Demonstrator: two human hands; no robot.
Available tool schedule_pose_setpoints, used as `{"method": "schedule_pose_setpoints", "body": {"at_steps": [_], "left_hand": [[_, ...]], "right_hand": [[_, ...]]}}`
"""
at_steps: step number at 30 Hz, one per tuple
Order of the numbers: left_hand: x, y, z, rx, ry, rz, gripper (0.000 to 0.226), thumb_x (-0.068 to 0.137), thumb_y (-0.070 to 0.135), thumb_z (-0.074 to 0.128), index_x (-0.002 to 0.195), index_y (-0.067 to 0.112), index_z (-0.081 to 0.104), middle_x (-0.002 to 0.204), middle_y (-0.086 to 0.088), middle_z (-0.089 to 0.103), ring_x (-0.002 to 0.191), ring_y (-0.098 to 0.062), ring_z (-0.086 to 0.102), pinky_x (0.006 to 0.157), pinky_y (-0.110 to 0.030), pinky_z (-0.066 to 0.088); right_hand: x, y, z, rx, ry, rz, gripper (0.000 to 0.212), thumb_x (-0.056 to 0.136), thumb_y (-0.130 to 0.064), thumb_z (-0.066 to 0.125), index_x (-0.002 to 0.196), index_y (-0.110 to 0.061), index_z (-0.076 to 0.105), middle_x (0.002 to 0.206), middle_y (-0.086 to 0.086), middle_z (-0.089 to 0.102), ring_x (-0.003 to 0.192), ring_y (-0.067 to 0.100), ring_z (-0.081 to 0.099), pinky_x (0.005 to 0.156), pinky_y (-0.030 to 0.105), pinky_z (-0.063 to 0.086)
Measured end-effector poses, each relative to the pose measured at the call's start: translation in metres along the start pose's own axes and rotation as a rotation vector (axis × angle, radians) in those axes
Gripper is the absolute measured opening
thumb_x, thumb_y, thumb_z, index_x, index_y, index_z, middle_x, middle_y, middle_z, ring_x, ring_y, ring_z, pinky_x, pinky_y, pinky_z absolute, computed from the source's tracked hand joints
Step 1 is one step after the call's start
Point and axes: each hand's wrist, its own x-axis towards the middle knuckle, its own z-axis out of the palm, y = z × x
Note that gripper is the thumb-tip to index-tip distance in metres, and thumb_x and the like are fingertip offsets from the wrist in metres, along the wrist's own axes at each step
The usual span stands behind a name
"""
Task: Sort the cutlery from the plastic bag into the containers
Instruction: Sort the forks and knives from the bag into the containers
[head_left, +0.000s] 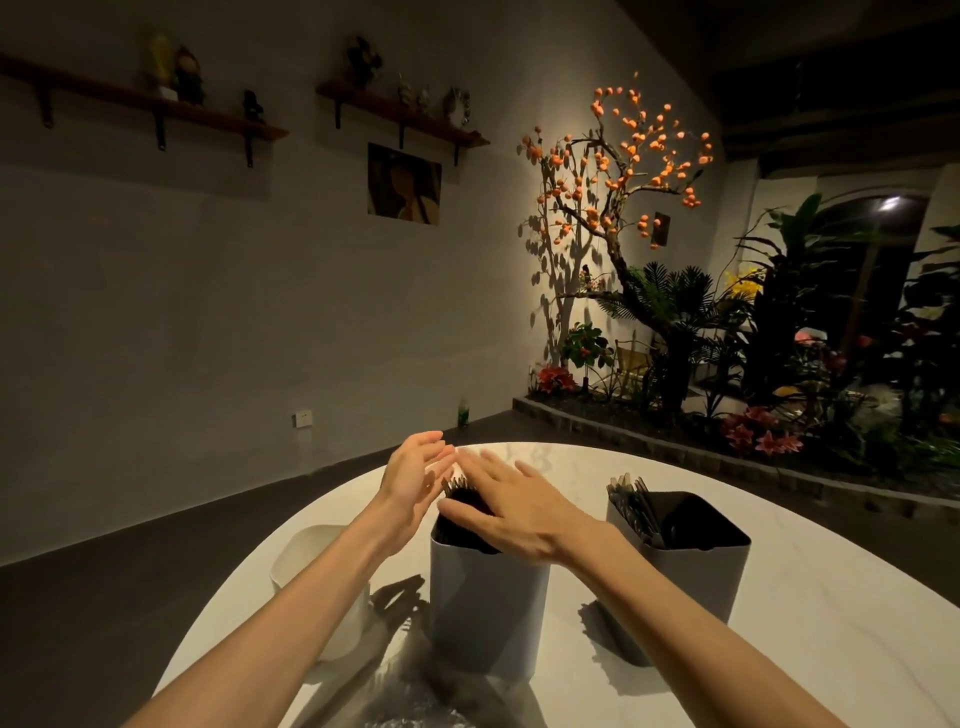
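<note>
Crinkled plastic bag (415, 719) lies at the tabletop's (805, 649) near edge. Beyond it we flank the middle container (488, 608), our left hand (410, 483) and right hand (514, 506) flat-fingered, gripping nothing, against the dark cutlery (460, 499) standing inside.

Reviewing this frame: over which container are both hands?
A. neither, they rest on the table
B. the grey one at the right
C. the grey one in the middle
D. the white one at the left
C: the left hand and right hand, fingers straight, are at the top of the middle grey container with dark cutlery in it.
</note>
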Motion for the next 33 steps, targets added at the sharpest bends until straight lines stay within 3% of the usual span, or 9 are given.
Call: {"method": "schedule_pose_setpoints", "body": {"at_steps": [2,5,8,11,17,22,25,28,33], "left_hand": [[0.0,0.001,-0.001,-0.024,0.02,0.006,0.032,0.107,0.014,0.039,0.136,0.01,0.053,0.136,-0.012,0.059,0.126,-0.025,0.057,0.112,-0.038,0.041],[-0.005,0.007,-0.001,0.04,0.043,0.005,0.03,0.105,0.014,0.043,0.132,0.012,0.056,0.131,-0.011,0.062,0.123,-0.025,0.06,0.11,-0.039,0.045],[-0.02,0.022,0.002,0.22,0.068,0.105,0.025,0.099,0.008,0.056,0.121,0.017,0.061,0.122,-0.009,0.066,0.115,-0.023,0.063,0.1,-0.037,0.051],[-0.047,0.052,0.008,0.325,0.055,0.244,0.026,0.093,0.001,0.058,0.114,0.016,0.064,0.111,-0.005,0.067,0.112,-0.022,0.063,0.09,-0.033,0.053],[-0.144,0.06,0.026,0.494,-0.182,0.241,0.023,0.09,-0.001,0.062,0.103,0.017,0.07,0.106,-0.007,0.07,0.099,-0.02,0.066,0.075,-0.03,0.057],[-0.226,0.008,0.04,0.834,-0.507,0.074,0.044,0.088,0.025,0.074,0.128,0.028,0.057,0.128,-0.001,0.058,0.111,-0.016,0.059,0.074,-0.029,0.059],[-0.265,-0.033,0.041,1.253,-0.648,-0.032,0.098,0.076,0.04,0.083,0.153,0.041,0.022,0.158,0.001,0.033,0.137,-0.023,0.042,0.107,-0.046,0.048],[-0.285,-0.07,0.036,1.446,-0.545,0.07,0.102,0.085,0.024,0.073,0.159,0.032,0.004,0.167,-0.001,0.015,0.151,-0.024,0.022,0.119,-0.042,0.03],[-0.289,-0.056,0.009,1.074,-0.429,0.27,0.078,0.072,-0.01,0.048,0.127,0.045,0.044,0.139,0.0,0.049,0.13,-0.022,0.047,0.097,-0.032,0.047]], "right_hand": [[0.0,-0.003,-0.002,-0.016,0.002,-0.012,0.073,0.1,-0.07,0.019,0.162,-0.033,0.007,0.169,-0.008,0.009,0.155,0.019,0.015,0.126,0.048,0.015],[-0.002,-0.009,-0.01,0.125,-0.002,-0.036,0.061,0.102,-0.066,0.025,0.154,-0.034,0.028,0.16,0.0,0.038,0.135,0.026,0.049,0.115,0.047,0.039],[-0.015,-0.015,-0.033,0.263,0.16,0.01,0.06,0.105,-0.056,0.031,0.156,-0.025,0.033,0.163,-0.001,0.032,0.146,0.017,0.035,0.12,0.036,0.028],[-0.039,-0.029,-0.064,0.274,0.211,0.006,0.053,0.106,-0.048,0.039,0.145,-0.015,0.052,0.148,0.005,0.052,0.132,0.018,0.051,0.111,0.037,0.042],[-0.136,-0.056,-0.081,0.337,0.104,0.043,0.035,0.104,-0.039,0.051,0.125,-0.017,0.068,0.109,-0.003,0.073,0.091,0.004,0.067,0.073,0.01,0.049],[-0.225,-0.058,-0.058,0.442,-0.198,0.192,0.029,0.105,-0.03,0.052,0.102,-0.008,0.072,0.081,0.001,0.074,0.071,0.013,0.07,0.064,0.021,0.054],[-0.265,-0.059,-0.028,0.495,-0.476,0.275,0.029,0.104,-0.026,0.055,0.116,-0.004,0.069,0.094,0.005,0.075,0.086,0.021,0.072,0.077,0.026,0.059],[-0.282,-0.064,0.018,0.411,-0.505,0.24,0.03,0.1,-0.026,0.061,0.128,-0.016,0.069,0.121,0.004,0.073,0.109,0.022,0.069,0.098,0.033,0.055],[-0.294,-0.074,0.048,0.348,-0.266,0.213,0.048,0.099,-0.034,0.061,0.145,-0.027,0.052,0.148,-0.005,0.053,0.132,0.015,0.052,0.114,0.033,0.042]]}}
